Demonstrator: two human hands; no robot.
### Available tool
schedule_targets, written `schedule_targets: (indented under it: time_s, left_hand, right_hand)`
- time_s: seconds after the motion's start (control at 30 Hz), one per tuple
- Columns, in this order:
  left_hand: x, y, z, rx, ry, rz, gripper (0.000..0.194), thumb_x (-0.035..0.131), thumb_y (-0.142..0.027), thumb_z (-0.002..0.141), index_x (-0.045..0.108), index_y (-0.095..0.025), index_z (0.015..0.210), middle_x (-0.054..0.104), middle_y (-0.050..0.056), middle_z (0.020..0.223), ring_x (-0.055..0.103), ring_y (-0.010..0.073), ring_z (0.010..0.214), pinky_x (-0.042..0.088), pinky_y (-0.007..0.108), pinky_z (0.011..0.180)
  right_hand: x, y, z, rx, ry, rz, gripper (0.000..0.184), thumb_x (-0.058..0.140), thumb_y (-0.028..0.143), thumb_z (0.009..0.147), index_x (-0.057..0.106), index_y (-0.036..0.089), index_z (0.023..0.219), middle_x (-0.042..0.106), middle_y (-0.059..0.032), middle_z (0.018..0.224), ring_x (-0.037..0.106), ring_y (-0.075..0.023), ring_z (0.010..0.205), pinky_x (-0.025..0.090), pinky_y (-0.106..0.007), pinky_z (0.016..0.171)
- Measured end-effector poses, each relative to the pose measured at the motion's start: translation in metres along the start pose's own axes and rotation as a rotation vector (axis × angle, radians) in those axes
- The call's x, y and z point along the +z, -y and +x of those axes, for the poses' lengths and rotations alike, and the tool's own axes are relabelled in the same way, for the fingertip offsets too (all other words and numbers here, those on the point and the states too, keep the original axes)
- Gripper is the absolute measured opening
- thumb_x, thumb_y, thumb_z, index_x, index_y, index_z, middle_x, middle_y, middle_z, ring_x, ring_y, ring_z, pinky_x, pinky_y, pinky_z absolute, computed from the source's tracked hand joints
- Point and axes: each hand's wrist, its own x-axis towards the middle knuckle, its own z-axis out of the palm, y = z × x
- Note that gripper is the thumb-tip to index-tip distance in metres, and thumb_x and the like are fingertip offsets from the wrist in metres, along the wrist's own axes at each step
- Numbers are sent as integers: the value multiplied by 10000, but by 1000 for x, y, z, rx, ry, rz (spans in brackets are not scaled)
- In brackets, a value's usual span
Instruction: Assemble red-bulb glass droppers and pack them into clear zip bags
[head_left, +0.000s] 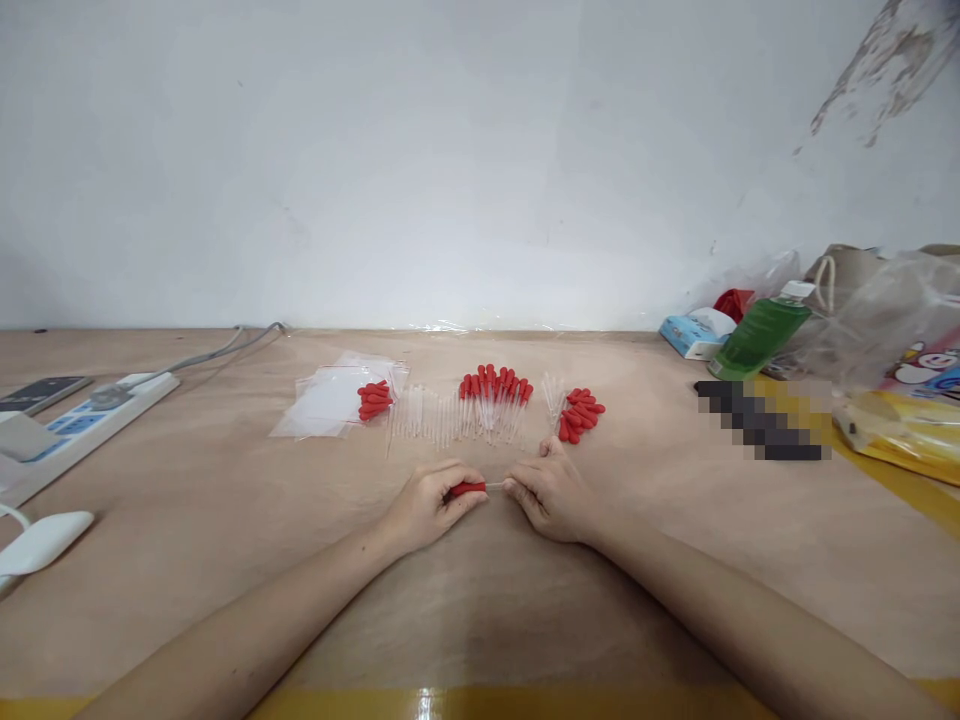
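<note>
My left hand pinches a red rubber dropper bulb between thumb and fingers. From the bulb's open end a thin clear glass tube runs to my right hand, whose fingers are closed on it. How deep the tube sits in the bulb I cannot tell. Beyond my hands lies a fan of droppers with red bulbs. Loose clear tubes lie left of them, and a few more tubes to the right. Loose red bulbs are piled at the right, others at the left.
Clear plastic bags lie flat under the left bulbs. At the left stands a white power strip with a grey cable. A green bottle, a blue tissue pack and plastic bags crowd the right side. A wall closes the back.
</note>
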Motion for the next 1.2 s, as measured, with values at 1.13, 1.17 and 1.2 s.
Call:
schedule_targets:
  time_s: [1.13,1.17,1.2]
  left_hand:
    - [-2,12,7,-127,-6,107,203,490,-244,803,545,-190,991,524,1,764,481,106,604,397,234,585]
    - [-2,11,7,-126,-7,108,198,491,-246,803,551,-188,983,524,3,764,482,107,605,397,235,586]
    - [-2,11,7,-125,-6,111,193,491,-248,804,557,-186,973,524,5,764,484,109,609,397,237,588]
  right_hand:
    - [-17,-75,64,959,-86,-31,328,445,488,766,626,221,705,657,-44,731,572,-210,762,302,-369,771]
    - [-21,-80,63,982,-105,-57,288,457,452,768,631,225,737,660,-47,758,572,-212,781,302,-365,768]
    - [-24,-86,62,1004,-116,-92,248,472,416,765,633,228,756,660,-47,773,571,-214,797,298,-365,770]
